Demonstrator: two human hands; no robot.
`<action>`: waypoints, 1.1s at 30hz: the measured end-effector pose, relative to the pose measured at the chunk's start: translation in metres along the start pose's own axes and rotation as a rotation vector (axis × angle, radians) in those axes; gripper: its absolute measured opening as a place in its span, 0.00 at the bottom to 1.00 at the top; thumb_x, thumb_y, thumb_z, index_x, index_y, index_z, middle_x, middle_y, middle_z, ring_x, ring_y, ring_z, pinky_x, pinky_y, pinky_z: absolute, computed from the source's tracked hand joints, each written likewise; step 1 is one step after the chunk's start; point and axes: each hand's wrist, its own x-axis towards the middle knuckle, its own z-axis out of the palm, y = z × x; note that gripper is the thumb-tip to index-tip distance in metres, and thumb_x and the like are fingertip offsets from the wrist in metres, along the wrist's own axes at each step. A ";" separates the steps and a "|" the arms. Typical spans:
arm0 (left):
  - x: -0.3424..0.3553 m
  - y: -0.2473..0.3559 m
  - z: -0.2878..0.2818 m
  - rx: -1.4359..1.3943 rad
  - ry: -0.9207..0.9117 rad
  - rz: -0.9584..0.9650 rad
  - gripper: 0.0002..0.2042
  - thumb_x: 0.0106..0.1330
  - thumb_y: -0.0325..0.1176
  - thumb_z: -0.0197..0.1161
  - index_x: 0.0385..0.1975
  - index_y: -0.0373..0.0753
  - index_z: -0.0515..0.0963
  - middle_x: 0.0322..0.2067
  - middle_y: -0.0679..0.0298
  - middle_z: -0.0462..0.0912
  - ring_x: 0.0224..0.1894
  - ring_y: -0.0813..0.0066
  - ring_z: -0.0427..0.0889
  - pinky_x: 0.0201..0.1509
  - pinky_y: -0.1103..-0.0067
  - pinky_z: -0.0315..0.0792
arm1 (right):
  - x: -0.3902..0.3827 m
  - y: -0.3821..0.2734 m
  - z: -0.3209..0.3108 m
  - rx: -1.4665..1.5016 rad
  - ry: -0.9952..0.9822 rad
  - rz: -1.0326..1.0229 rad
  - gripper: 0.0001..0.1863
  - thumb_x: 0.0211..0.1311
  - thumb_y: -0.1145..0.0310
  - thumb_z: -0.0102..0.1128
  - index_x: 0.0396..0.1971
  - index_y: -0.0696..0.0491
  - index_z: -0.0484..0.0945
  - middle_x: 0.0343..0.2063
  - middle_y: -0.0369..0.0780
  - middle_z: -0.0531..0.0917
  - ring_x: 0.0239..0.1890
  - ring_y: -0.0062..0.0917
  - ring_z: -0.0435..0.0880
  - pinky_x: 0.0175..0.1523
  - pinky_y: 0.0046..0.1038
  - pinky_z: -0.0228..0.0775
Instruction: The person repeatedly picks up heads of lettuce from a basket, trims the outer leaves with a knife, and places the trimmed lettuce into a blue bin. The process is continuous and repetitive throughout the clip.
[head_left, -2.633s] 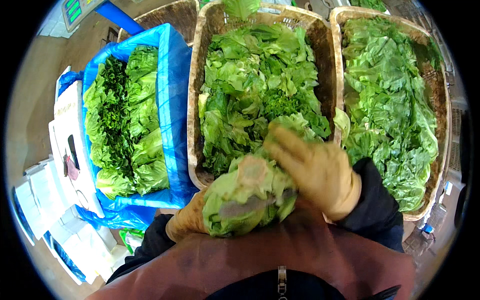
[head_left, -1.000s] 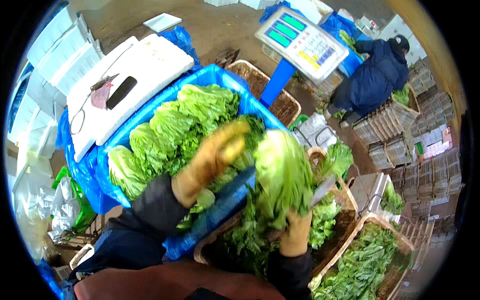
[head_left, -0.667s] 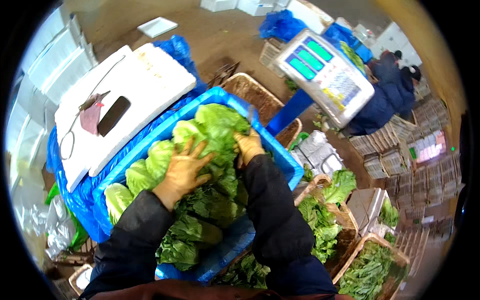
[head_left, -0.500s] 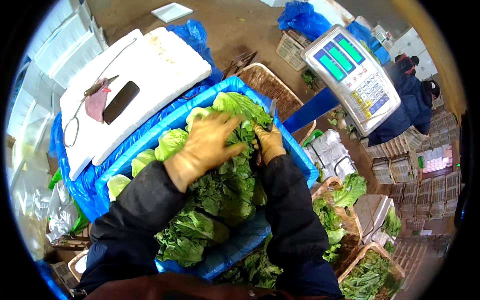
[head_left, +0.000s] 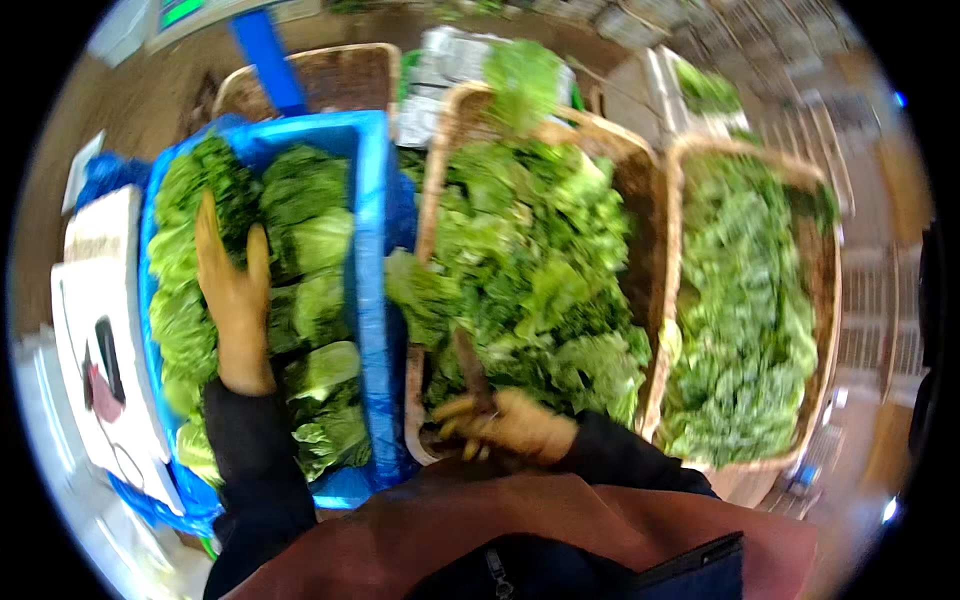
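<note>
My left hand (head_left: 236,310), in a yellow glove, lies stretched over the lettuce heads (head_left: 318,245) in the blue-lined crate (head_left: 371,215). Its fingers are straight, with the thumb apart, and it grips nothing. In my right hand (head_left: 512,428), also gloved in yellow, is a knife (head_left: 470,365) whose blade points away from me; motion blurs it somewhat. That hand is low over the near end of the middle basket (head_left: 650,395), which is heaped with loose lettuce leaves (head_left: 545,270).
Another basket (head_left: 822,370) full of green leaves stands at the right. On the left are a white foam board (head_left: 85,235) and a dark phone-shaped object (head_left: 108,358). A blue post (head_left: 268,65) rises beyond the crate, by a brown basket (head_left: 345,72).
The view has swung right, bringing the leaf-filled baskets to the middle. My right hand has moved with the knife from the crate to the middle basket; my left hand stays over the lettuce.
</note>
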 end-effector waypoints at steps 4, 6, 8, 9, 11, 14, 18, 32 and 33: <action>-0.153 0.138 0.006 -0.478 -0.398 -0.125 0.29 0.61 0.25 0.63 0.65 0.32 0.68 0.65 0.48 0.69 0.67 0.54 0.68 0.71 0.66 0.60 | -0.089 -0.014 -0.110 -0.715 0.876 -0.525 0.16 0.62 0.78 0.56 0.48 0.52 0.83 0.41 0.46 0.87 0.39 0.32 0.87 0.46 0.30 0.79; -0.189 0.193 -0.005 -0.575 -0.743 -0.164 0.31 0.59 0.29 0.68 0.65 0.35 0.68 0.63 0.50 0.72 0.66 0.53 0.70 0.71 0.64 0.60 | -0.119 -0.007 -0.162 -0.781 1.035 -0.349 0.22 0.59 0.62 0.70 0.53 0.52 0.81 0.46 0.49 0.86 0.45 0.35 0.87 0.51 0.32 0.78; -0.204 0.209 -0.004 -0.605 -0.854 -0.025 0.26 0.61 0.31 0.70 0.61 0.37 0.74 0.60 0.51 0.77 0.62 0.54 0.76 0.67 0.67 0.67 | -0.121 0.019 -0.199 -1.006 1.053 -0.400 0.36 0.53 0.51 0.75 0.60 0.53 0.75 0.49 0.52 0.84 0.49 0.39 0.85 0.55 0.35 0.75; -0.204 0.214 0.002 -0.577 -0.856 0.050 0.26 0.62 0.31 0.69 0.61 0.36 0.74 0.60 0.50 0.77 0.62 0.54 0.76 0.65 0.67 0.69 | -0.111 0.040 -0.221 -0.999 1.001 -0.451 0.42 0.50 0.47 0.75 0.62 0.54 0.72 0.50 0.53 0.83 0.50 0.41 0.84 0.56 0.36 0.74; -0.210 0.214 0.011 -0.609 -0.841 -0.101 0.24 0.64 0.33 0.68 0.60 0.36 0.74 0.56 0.47 0.79 0.60 0.53 0.77 0.64 0.68 0.70 | -0.083 0.031 -0.226 -0.883 0.844 -0.363 0.46 0.49 0.43 0.75 0.63 0.56 0.70 0.50 0.54 0.83 0.50 0.43 0.83 0.57 0.37 0.73; -0.205 0.227 0.008 -0.590 -0.879 -0.206 0.23 0.66 0.34 0.67 0.60 0.35 0.75 0.55 0.48 0.80 0.58 0.55 0.78 0.62 0.70 0.71 | -0.069 0.027 -0.199 -0.909 0.578 -0.101 0.30 0.57 0.52 0.69 0.52 0.59 0.79 0.44 0.55 0.84 0.47 0.46 0.83 0.53 0.39 0.75; -0.217 0.238 0.004 -0.801 -1.130 -0.595 0.22 0.73 0.42 0.60 0.60 0.34 0.74 0.55 0.52 0.80 0.56 0.59 0.79 0.59 0.72 0.73 | -0.132 0.049 -0.180 -0.794 0.809 -0.492 0.17 0.53 0.64 0.68 0.41 0.58 0.81 0.35 0.51 0.84 0.37 0.46 0.84 0.43 0.37 0.75; -0.143 0.272 0.029 -1.712 -1.065 -0.686 0.60 0.43 0.48 0.84 0.74 0.36 0.49 0.66 0.58 0.67 0.67 0.65 0.67 0.69 0.70 0.64 | -0.213 0.031 -0.130 -0.581 0.692 -0.596 0.17 0.52 0.82 0.62 0.44 0.55 0.83 0.32 0.41 0.84 0.31 0.19 0.84 0.34 0.24 0.76; -0.140 0.266 0.018 -1.651 -1.102 -0.667 0.60 0.41 0.43 0.84 0.74 0.36 0.49 0.67 0.58 0.66 0.68 0.65 0.66 0.70 0.69 0.63 | -0.205 0.018 -0.125 -0.892 0.903 -0.781 0.20 0.50 0.83 0.61 0.46 0.54 0.82 0.36 0.41 0.85 0.31 0.23 0.85 0.33 0.26 0.77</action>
